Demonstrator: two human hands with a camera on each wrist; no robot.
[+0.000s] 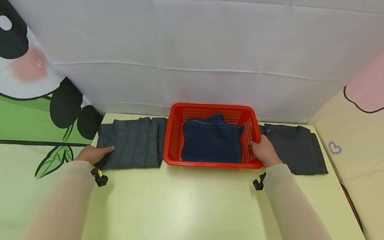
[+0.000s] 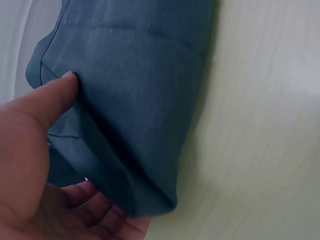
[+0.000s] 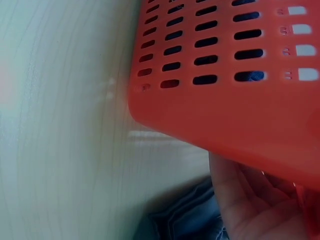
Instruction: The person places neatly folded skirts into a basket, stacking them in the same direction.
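At the table's left edge my left hand [image 1: 94,154] pinches a side of a folded grey garment [image 1: 133,144] with pleat-like creases. In the left wrist view the thumb lies on top of the cloth [image 2: 135,90], and the other fingers reach under its lifted corner. A red plastic basket [image 1: 209,164] stands mid-table with folded dark-blue denim [image 1: 211,144] inside. My right hand [image 1: 266,151] grips the basket's right rim near the front corner, thumb over the edge. In the right wrist view its fingers are partly hidden behind the red wall [image 3: 200,120].
A folded dark-grey garment [image 1: 296,151] lies right of the basket, partly behind the right hand. The pale wood-look table [image 1: 181,206] extends in front. White cloth [image 1: 212,37] hangs behind, with printed cloth at both sides.
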